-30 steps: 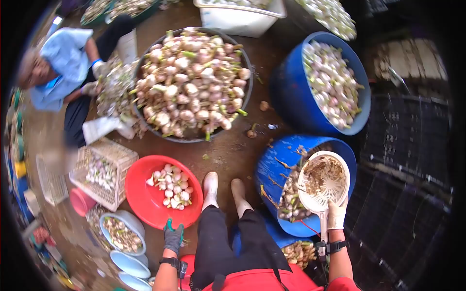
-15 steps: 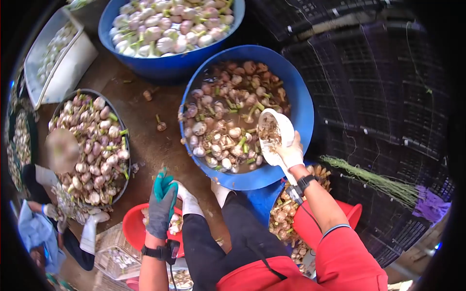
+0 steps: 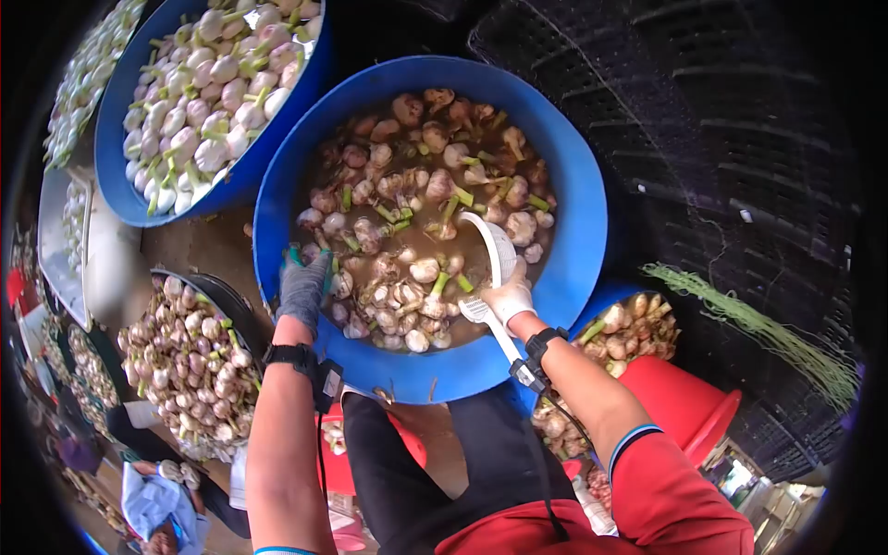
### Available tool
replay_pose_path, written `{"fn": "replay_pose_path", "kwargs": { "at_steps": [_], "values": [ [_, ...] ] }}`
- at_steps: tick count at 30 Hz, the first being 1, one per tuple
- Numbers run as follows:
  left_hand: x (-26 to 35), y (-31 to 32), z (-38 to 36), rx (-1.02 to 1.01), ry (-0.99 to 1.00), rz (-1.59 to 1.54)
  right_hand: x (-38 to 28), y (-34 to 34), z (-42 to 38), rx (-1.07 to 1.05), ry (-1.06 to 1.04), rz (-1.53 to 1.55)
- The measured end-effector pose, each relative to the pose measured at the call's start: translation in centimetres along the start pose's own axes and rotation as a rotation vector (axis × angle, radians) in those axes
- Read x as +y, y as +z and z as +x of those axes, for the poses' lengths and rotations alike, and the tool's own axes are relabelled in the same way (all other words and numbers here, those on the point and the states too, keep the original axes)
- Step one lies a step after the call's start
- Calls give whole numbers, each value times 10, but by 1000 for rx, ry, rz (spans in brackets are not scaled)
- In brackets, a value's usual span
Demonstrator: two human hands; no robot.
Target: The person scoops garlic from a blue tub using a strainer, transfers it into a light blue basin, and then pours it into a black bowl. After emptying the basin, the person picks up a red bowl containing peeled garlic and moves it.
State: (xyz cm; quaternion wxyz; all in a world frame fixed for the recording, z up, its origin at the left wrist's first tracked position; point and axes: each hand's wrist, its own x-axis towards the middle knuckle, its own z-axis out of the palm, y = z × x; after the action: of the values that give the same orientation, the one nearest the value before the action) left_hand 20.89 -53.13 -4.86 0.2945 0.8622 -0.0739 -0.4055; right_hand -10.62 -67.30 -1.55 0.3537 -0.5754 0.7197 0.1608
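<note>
A blue tub (image 3: pixel 583 231) in front of me holds murky water and several garlic bulbs (image 3: pixel 416 268) with green stalks. My right hand (image 3: pixel 507 301), in a white glove, grips the handle of a white plastic strainer (image 3: pixel 495 245) that dips edge-on into the water among the bulbs. My left hand (image 3: pixel 303 287), in a grey and teal glove, rests on the tub's left rim with fingers curled over it. Both wrists wear black bands.
A second blue tub (image 3: pixel 120 185) of cleaner garlic stands at the upper left. A dark basin (image 3: pixel 242 319) of garlic sits at the left, a red basin (image 3: pixel 684 402) of garlic at my right. Black crates (image 3: pixel 740 139) fill the right. A person in blue (image 3: pixel 157 504) crouches at the bottom left.
My view swung and closed in on the water tub. The strainer went from held above the rim to dipping into the water. My left hand moved from mid-air onto the tub's rim.
</note>
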Motion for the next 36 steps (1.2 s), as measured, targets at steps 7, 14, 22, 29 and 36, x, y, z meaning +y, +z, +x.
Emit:
{"fn": "replay_pose_path", "kwargs": {
  "at_steps": [7, 14, 22, 29, 36],
  "values": [
    [16, 30, 86, -110, 134, 102, -11, 27, 39, -67, -79, 59],
    [-6, 51, 148, -426, -10, 345, -58, 66, 77, -161, -17, 49],
    [36, 51, 93, -876, -151, 178, -75, 50, 71, -195, -60, 80],
    [15, 88, 83, -790, -19, -13, -69, 67, 84, -231, -29, 194],
    [63, 75, 24, -852, 33, 11, -57, 13, 41, -242, -169, 203]
  ]
}}
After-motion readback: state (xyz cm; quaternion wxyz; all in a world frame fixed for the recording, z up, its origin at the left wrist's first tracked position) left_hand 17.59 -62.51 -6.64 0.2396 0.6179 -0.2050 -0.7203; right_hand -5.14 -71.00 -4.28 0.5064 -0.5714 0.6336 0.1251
